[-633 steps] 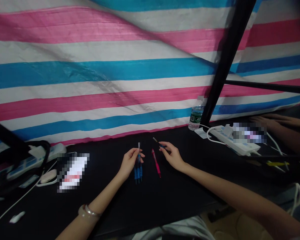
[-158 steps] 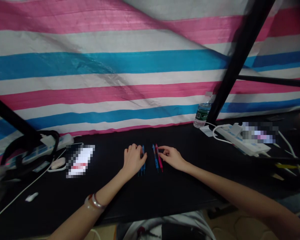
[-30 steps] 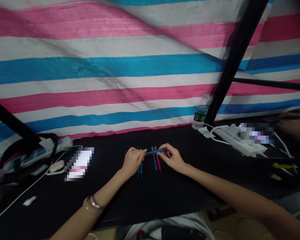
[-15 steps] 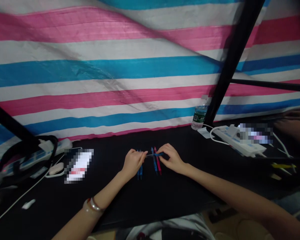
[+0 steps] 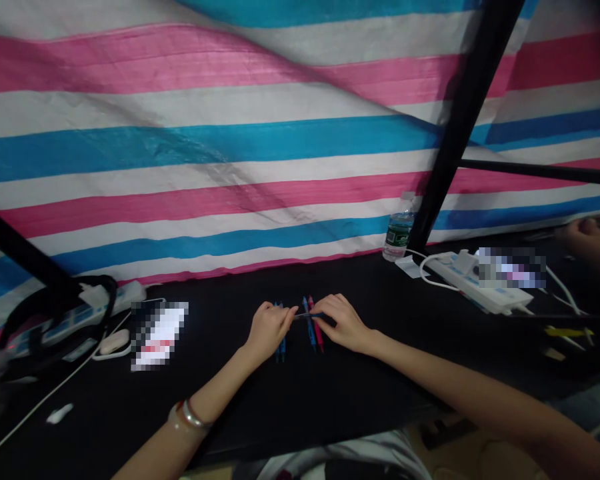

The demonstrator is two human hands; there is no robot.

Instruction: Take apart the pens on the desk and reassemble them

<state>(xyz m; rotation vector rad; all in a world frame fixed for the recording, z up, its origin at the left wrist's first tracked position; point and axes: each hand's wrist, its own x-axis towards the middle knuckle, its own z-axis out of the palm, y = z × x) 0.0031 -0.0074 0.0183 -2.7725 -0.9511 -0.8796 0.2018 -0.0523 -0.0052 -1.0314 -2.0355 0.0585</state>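
Behind the black worktop (image 5: 330, 400) I see a tarpaulin (image 5: 205, 153) striped pink, white and blue, which hangs creased as the back wall in dim light. A black pole (image 5: 463, 120) slants up at the right, with a water bottle (image 5: 399, 230) at its foot and a white power strip (image 5: 480, 287) just beside.

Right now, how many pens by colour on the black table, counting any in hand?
Blue: 4 (held blue pen between left hand and right hand; two blue pens by the left hand; lone blue pen beside the pink pen)
Pink: 1
Total: 5
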